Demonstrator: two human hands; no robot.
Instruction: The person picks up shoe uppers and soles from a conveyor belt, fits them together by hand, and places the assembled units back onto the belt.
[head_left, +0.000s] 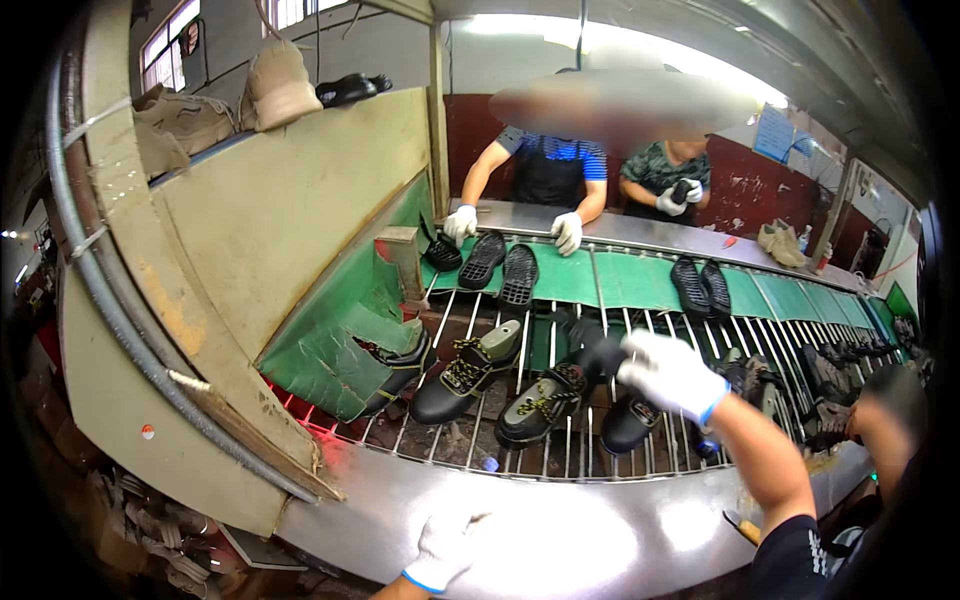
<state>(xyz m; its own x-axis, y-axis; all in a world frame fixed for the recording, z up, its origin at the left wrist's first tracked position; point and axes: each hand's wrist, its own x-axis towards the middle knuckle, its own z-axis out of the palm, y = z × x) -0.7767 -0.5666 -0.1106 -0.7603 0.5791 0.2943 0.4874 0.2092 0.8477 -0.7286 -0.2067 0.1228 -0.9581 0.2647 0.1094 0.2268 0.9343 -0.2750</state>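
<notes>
My right hand (675, 375), in a white glove with a blue cuff, reaches over the metal-rod conveyor. Its fingers are closed on a blurred black thing (598, 357) whose kind I cannot make out. Just below that is a black work shoe (543, 405) with yellow-flecked laces, and another dark shoe (630, 422) sits under the hand. Farther left on the rods stands a similar laced shoe (465, 378), with a grey last showing in its opening. My left hand (446, 550), gloved too, is over the near steel ledge, fingers apart, with nothing visible in it.
Black soles (518, 277) lie on the far green belt (640, 285). Across it, two people in white gloves work. Another person's arm is close at the right. A tan panel (330, 200) walls the left. A yellow-handled tool (745, 528) lies on the steel ledge (600, 520).
</notes>
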